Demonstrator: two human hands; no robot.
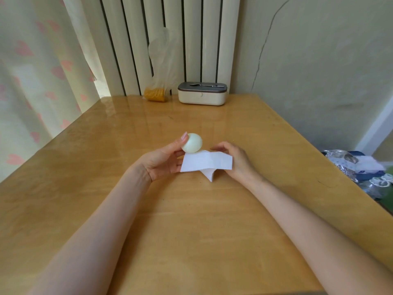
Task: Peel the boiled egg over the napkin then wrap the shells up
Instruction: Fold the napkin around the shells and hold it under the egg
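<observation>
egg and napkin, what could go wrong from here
1. The egg sits only at the fingertips of the left hand, above the table; that light grip could let the smooth egg slip and roll away.
2. The napkin is lifted, partly folded, between both hands, the right hand at its edge; any shells inside are hidden and could spill out of an open side.
</observation>
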